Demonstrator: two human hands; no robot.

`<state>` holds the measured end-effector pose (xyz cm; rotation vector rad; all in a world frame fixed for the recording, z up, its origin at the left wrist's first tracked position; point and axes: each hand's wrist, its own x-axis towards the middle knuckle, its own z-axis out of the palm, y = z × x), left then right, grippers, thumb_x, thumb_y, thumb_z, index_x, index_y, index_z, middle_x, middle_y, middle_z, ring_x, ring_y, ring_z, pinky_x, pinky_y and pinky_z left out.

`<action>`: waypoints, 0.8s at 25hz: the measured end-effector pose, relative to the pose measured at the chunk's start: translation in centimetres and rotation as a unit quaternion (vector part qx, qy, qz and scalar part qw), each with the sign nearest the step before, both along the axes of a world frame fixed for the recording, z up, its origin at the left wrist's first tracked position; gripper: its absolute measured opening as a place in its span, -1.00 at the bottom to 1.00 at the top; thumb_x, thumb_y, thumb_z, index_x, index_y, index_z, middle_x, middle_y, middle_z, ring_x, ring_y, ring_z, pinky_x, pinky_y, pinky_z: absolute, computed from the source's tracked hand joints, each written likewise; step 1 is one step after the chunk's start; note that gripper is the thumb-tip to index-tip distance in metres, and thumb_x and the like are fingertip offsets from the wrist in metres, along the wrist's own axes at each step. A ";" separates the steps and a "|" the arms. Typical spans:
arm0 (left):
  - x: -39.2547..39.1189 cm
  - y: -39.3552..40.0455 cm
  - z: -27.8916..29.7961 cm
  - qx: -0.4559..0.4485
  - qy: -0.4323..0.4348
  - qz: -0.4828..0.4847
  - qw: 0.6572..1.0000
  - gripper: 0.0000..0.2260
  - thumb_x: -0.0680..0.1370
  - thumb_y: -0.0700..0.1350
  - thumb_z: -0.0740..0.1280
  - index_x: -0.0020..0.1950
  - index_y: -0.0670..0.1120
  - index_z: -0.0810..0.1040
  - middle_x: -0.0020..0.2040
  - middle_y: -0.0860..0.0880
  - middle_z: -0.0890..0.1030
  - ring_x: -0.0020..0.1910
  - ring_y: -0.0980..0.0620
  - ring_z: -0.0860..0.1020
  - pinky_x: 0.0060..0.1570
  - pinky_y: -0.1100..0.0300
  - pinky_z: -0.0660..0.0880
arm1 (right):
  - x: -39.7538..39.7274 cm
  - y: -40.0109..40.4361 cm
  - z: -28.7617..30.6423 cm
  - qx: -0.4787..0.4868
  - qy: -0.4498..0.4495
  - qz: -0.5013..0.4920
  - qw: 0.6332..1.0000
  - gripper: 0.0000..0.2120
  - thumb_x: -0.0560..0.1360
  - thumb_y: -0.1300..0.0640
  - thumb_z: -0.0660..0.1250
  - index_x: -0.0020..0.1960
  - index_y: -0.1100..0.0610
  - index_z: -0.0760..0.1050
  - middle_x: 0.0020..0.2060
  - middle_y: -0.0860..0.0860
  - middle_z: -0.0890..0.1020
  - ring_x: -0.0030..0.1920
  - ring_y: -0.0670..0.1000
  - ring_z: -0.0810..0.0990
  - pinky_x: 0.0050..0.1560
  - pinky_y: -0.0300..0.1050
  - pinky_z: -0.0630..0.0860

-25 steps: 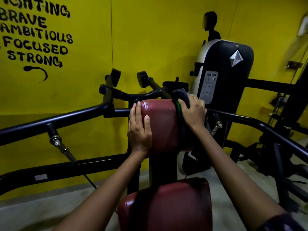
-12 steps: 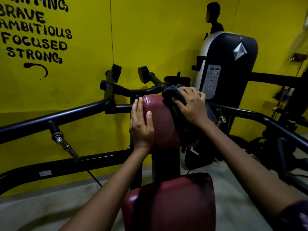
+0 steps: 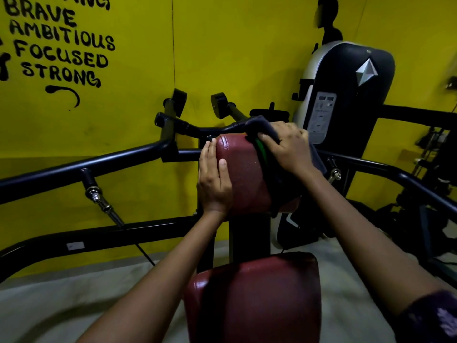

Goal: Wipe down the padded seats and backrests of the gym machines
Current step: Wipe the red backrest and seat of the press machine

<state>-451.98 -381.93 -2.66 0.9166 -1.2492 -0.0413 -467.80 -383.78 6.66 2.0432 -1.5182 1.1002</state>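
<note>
A: Right hand (image 3: 288,147) is up on the top right corner of the red backrest (image 3: 241,174), fingers curled into a dark cloth (image 3: 272,169) — it's bunched under the palm and hangs down the pad's right side.

B: And the left hand (image 3: 214,179)?

A: Laid flat on the pad's left edge, fingers straight and together, thumb on the front face. Bracing it, I'd say (nothing pinched there).

B: So we're mid-wipe on the backrest.

A: That's my read — the top and right side are getting the cloth. The middle of the face is bare, and the left strip sits under that bracing hand.

B: Next?

A: Probably drag the cloth across the face and down, firm pressure, then drop to the seat (image 3: 254,300) below — it sits near the bottom edge, untouched by either hand.
</note>
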 end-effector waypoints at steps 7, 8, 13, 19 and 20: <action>0.3 -0.1 0.1 -0.011 -0.003 -0.001 1.000 -0.53 0.59 -0.01 0.02 0.44 -0.17 0.33 0.43 -0.14 0.37 0.42 -0.02 0.31 0.35 0.25 0.25 | 5.7 0.7 -0.8 -0.040 0.057 0.005 0.998 -0.43 0.48 -0.26 -0.05 0.24 0.04 0.48 0.16 0.00 0.56 0.21 0.10 0.44 0.23 0.15 0.22; 0.3 -0.1 0.1 -0.013 0.002 -0.005 1.000 -0.54 0.59 -0.01 0.03 0.44 -0.19 0.34 0.42 -0.15 0.38 0.41 0.00 0.32 0.34 0.27 0.25 | 4.8 0.8 -0.7 -0.042 0.074 0.034 0.996 -0.39 0.46 -0.27 -0.08 0.26 0.04 0.47 0.16 0.00 0.57 0.20 0.09 0.45 0.19 0.11 0.21; 0.3 0.2 0.1 -0.003 0.022 -0.012 1.000 -0.52 0.58 0.02 0.04 0.43 -0.17 0.34 0.40 -0.14 0.39 0.35 0.15 0.28 0.31 0.41 0.20 | 2.4 -0.9 0.6 0.002 -0.029 -0.066 0.997 -0.46 0.49 -0.27 0.02 0.39 -0.09 0.34 0.14 0.04 0.59 0.20 0.12 0.45 0.20 0.10 0.20; 0.5 -0.1 -0.1 -0.008 0.026 -0.014 1.000 -0.60 0.60 -0.14 0.11 0.43 -0.20 0.34 0.40 -0.16 0.39 0.36 0.10 0.31 0.29 0.47 0.21 | 2.4 0.8 -2.6 -0.126 0.083 0.098 0.984 -0.54 0.54 -0.17 0.11 0.38 -0.06 0.39 0.21 -0.02 0.55 0.23 0.06 0.44 0.21 0.16 0.24; 0.4 -0.1 -0.1 -0.005 0.025 -0.013 1.000 -0.60 0.60 -0.14 0.11 0.43 -0.20 0.33 0.41 -0.15 0.38 0.37 0.09 0.31 0.30 0.48 0.20 | 0.5 0.5 -3.0 -0.134 0.081 0.099 0.983 -0.55 0.54 -0.16 0.13 0.38 -0.05 0.39 0.22 -0.02 0.54 0.24 0.06 0.45 0.21 0.13 0.23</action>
